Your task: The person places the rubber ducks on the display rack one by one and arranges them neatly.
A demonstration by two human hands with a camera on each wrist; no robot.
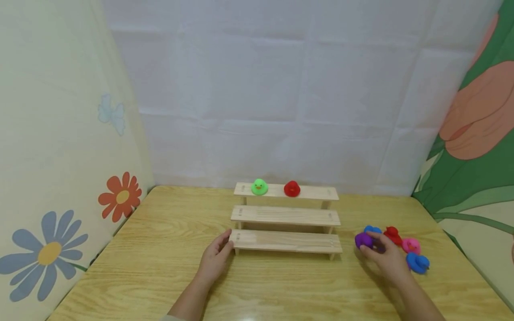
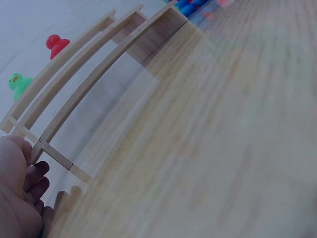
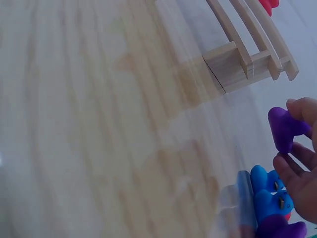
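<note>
A three-step wooden display stand (image 1: 286,241) stands on the table. My left hand (image 1: 214,258) grips the left end of its lowest step, thumb and fingers at the corner, as the left wrist view shows too. On the top step sit a green rubber duck (image 1: 259,187) and, to its right, a red rubber duck (image 1: 292,189). Right of the stand, my right hand (image 1: 387,261) pinches a purple rubber duck (image 1: 363,240) between thumb and fingers, held above the table in the right wrist view (image 3: 283,130).
Beside and beneath my right hand lies a group of rubber ducks: a red one (image 1: 392,235), a pink one (image 1: 411,245), a blue one (image 1: 418,263), another blue one (image 1: 373,229) and another purple one (image 3: 280,228). A white cloth (image 1: 257,89) hangs behind the table.
</note>
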